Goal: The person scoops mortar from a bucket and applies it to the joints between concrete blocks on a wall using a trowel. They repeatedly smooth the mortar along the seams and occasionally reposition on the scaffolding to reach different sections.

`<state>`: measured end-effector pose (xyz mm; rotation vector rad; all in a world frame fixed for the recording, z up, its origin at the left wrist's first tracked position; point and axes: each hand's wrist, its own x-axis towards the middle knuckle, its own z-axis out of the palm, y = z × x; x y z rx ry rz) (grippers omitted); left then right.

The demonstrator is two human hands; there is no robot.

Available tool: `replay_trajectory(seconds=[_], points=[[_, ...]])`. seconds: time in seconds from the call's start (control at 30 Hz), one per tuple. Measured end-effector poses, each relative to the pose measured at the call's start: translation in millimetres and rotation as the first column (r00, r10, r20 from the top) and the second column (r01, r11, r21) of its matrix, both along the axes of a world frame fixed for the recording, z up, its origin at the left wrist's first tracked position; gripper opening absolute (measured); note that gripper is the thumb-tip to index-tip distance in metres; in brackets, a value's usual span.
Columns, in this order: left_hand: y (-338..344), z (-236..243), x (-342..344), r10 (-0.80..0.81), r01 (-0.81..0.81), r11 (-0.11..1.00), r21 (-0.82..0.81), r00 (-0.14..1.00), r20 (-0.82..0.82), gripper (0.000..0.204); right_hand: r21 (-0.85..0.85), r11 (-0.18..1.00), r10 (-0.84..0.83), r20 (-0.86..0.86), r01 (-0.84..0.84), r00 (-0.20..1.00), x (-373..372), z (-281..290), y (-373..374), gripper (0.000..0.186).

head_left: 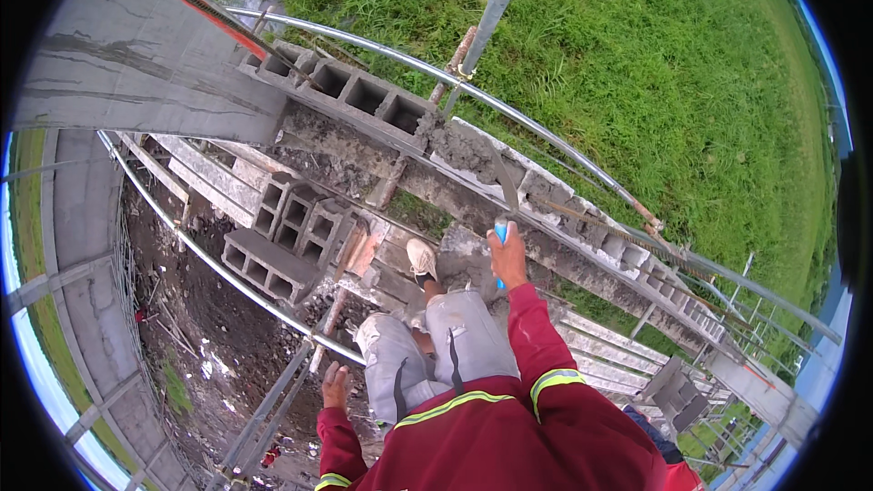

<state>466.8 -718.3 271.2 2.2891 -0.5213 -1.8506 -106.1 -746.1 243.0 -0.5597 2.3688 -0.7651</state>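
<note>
My right hand [509, 261] is closed around the blue handle of a trowel [503, 180]. Its grey blade points away from me, toward the top of a concrete block wall [386, 135]. Wet-looking mortar [466, 149] lies along that wall beside the blade; I cannot tell whether the blade touches it. Hollow cores show in the blocks to the left of the mortar. My left hand [336, 386] hangs low at my left side near a scaffold pipe, with its fingers apart and nothing visible in it.
Several loose hollow blocks [282, 236] are stacked on the scaffold planks at left. Metal pipes [400, 57] run on both sides of the walkway. A concrete column [155, 64] stands at upper left. Another person's red clothing [682, 475] shows at lower right. Ground with rubble [205, 336] lies below.
</note>
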Motion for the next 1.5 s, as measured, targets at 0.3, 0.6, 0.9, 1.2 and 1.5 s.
replay_trajectory(seconds=[0.3, 0.6, 0.9, 1.2, 1.5], points=[[-145, -12, -22, -0.425, 0.422, 0.904, -0.068, 0.905, -0.036, 0.054, 0.048, 0.952, -0.296, 0.375, 0.301, 0.878, -7, -23, 61, 0.042], [-237, -18, -76, -0.572, 0.553, 0.815, -0.171, 0.815, -0.089, 0.07, 0.142, 0.838, -0.543, 0.107, 0.527, 0.833, 4, -45, -7, 0.043], [-214, -43, -4, -0.53, 0.532, 0.843, 0.077, 0.847, -0.047, 0.07, -0.03, 0.803, -0.581, 0.179, 0.595, 0.794, 54, -46, -12, 0.04], [-197, -59, 34, -0.509, 0.51, 0.86, -0.005, 0.856, -0.091, 0.065, 0.004, 0.761, -0.46, 0.708, 0.649, 0.535, 20, -37, -120, 0.029], [-219, -46, -2, -0.489, 0.49, 0.871, -0.025, 0.863, -0.126, 0.069, 0.25, 0.954, 0.231, -0.268, -0.164, 0.935, -23, -30, -60, 0.048]])
